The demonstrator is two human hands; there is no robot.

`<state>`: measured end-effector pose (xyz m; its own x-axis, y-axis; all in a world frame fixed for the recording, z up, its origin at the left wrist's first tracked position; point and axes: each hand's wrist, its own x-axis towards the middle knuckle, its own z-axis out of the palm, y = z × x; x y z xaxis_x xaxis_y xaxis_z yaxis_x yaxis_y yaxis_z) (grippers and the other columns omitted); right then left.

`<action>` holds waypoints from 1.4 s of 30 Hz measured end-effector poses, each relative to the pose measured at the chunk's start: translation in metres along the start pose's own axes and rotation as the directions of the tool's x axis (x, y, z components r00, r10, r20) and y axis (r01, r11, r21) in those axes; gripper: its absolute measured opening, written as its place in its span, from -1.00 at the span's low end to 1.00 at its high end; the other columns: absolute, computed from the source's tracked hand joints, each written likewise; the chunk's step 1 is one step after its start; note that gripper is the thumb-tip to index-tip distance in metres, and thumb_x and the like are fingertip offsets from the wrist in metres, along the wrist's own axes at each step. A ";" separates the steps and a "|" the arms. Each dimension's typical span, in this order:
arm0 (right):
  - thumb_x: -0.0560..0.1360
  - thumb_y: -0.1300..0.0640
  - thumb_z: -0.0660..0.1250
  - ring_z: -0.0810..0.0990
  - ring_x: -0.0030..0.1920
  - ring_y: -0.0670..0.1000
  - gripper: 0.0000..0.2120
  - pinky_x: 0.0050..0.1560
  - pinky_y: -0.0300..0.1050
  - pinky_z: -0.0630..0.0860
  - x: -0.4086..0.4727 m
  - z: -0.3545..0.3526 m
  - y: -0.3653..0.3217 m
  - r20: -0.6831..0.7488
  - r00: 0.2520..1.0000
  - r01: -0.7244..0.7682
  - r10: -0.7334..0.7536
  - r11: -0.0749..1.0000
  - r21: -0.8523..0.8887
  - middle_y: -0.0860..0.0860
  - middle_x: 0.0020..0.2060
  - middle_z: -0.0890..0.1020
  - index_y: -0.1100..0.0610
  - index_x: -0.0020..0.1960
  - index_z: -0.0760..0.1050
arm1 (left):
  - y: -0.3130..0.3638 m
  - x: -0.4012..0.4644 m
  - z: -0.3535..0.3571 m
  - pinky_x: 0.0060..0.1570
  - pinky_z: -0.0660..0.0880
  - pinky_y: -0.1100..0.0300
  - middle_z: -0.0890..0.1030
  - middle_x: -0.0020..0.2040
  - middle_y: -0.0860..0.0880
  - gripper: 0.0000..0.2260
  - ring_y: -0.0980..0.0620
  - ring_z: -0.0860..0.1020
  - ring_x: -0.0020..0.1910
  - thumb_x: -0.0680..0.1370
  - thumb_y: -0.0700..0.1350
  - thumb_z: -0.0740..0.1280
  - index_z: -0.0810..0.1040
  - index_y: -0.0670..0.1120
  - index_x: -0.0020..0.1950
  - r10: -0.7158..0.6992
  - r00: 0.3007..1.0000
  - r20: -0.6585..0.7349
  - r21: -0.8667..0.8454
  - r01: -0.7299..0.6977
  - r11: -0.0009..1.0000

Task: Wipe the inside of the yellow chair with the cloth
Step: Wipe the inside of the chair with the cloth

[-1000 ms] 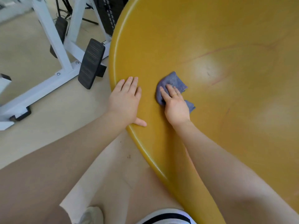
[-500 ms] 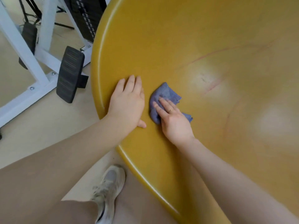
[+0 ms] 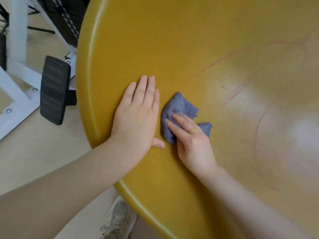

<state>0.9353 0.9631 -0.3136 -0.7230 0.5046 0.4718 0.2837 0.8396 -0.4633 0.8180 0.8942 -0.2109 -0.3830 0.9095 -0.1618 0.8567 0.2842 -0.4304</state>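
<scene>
Wiping step is in hand. The right hand [image 3: 191, 135] presses the cloth [image 3: 179, 111] flat against the inside of the chair [image 3: 189, 40], fingers straight and close together on top of the bunched blue fabric; whether the thumb tucks under the cloth I cannot tell. The cloth sits on the near left part of the shell, not far in from the rim, just beside the left hand [image 3: 138, 114], with a narrow gap between them.

The left hand lies flat on the yellow shell, fingers straight and together, thumb out to the side. It looks like it is bracing the chair.

Faint reddish streaks [image 3: 238, 90] run across the shell to the right of the cloth, well apart from it. Most of the inside looks unwiped from here, so likely early or mid task.

Next move probably calls for sliding the cloth rightward and deeper into the shell toward those streaks, keeping pressure down while the left hand steadies the chair.

White frame [image 3: 17, 40] with a black pedal [image 3: 53, 88] stands left on the floor [image 3: 34, 152]; a shoe [image 3: 119, 219] shows below the rim.
</scene>
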 end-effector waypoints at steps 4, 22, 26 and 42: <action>0.46 0.30 0.04 0.46 0.22 0.34 -0.58 0.28 0.03 0.30 0.057 0.012 0.021 -0.128 0.991 -0.048 0.042 0.998 -0.042 0.28 0.21 0.52 0.26 0.24 0.49 | 0.003 0.001 0.002 0.44 -0.24 -0.03 -0.28 0.50 -0.26 0.09 -0.20 -0.22 0.50 0.34 0.42 0.23 -0.25 -0.23 0.51 0.004 1.000 -0.007 0.003 -0.004 1.000; 0.47 0.08 0.19 0.44 -0.06 0.15 -0.69 -0.09 -0.03 0.28 -0.009 -0.008 0.013 0.002 0.998 -0.065 0.065 0.995 -0.070 0.12 -0.05 0.59 0.04 0.14 0.59 | 0.007 0.000 0.000 0.45 -0.19 -0.07 -0.22 0.52 -0.23 0.02 -0.25 -0.19 0.50 0.36 0.41 0.22 -0.14 -0.18 0.54 0.016 1.000 0.000 -0.010 -0.016 1.000; 0.49 0.13 0.20 0.51 -0.03 0.28 -0.70 -0.03 0.05 0.43 0.052 -0.004 0.046 -0.122 0.980 -0.170 0.159 0.982 -0.088 0.22 -0.03 0.57 0.12 0.14 0.59 | 0.007 0.000 0.000 0.45 -0.20 -0.07 -0.23 0.52 -0.23 -0.01 -0.25 -0.20 0.49 0.38 0.40 0.20 -0.15 -0.16 0.54 0.031 0.999 0.009 0.005 -0.031 1.000; 0.44 0.20 0.08 0.48 -0.25 0.22 -0.61 -0.15 -0.01 0.46 -0.044 -0.018 0.004 0.114 0.990 -0.079 0.085 0.995 -0.058 0.19 -0.04 0.60 0.11 0.13 0.59 | 0.021 -0.017 -0.003 0.46 -0.06 0.06 -0.06 0.55 -0.12 -0.11 -0.13 -0.08 0.52 0.38 0.39 0.23 0.06 -0.08 0.54 0.212 0.970 0.116 -0.109 -0.200 0.974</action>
<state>0.9798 0.9481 -0.3229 -0.7635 0.5480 0.3417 0.3760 0.8074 -0.4548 0.8433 0.8856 -0.2147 -0.2298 0.9074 -0.3518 0.9485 0.1278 -0.2898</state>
